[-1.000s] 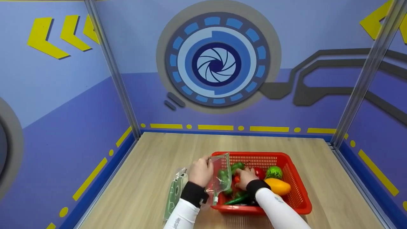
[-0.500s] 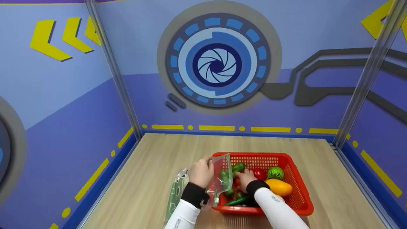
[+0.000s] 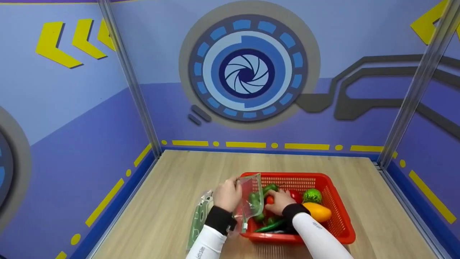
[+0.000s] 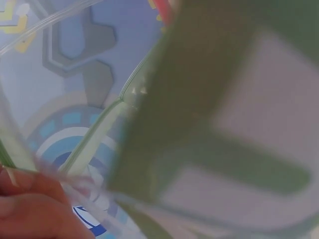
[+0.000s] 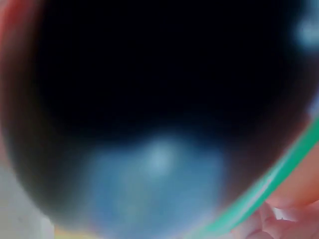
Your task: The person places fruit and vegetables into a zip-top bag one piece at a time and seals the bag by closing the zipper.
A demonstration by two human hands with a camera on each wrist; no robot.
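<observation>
Flat green-printed packet (image 3: 198, 216) lies on worktop (image 3: 165, 201), long axis running near to far, far end leaning right. Left hand (image 3: 227, 195) just right of it, fingers curled, pinching the edge of a clear zip bag (image 3: 248, 189). Bag hangs over left end of red basket (image 3: 298, 175), mouth facing right, zip edge running roughly far to near, bent in the middle; slider (image 3: 245, 226) at near end. Green vegetables show through the film.

Basket sits with long axis left to right. Inside, green pepper (image 3: 271, 187) near back wall. Small round tomato (image 3: 270, 199) just right of bag mouth, between thumb and fingers of right hand (image 3: 281, 202), which is closed around it, fingers pointing left. Green chili (image 3: 270, 227) near front wall, long axis left to right, right end angled away. Farther right: larger tomato (image 3: 296, 196), round green patterned item (image 3: 312, 196), yellow mango (image 3: 319, 212), long axis sideways, right end tipped slightly nearer. Dark shape (image 5: 164, 64) in right wrist view too blurred to identify.
</observation>
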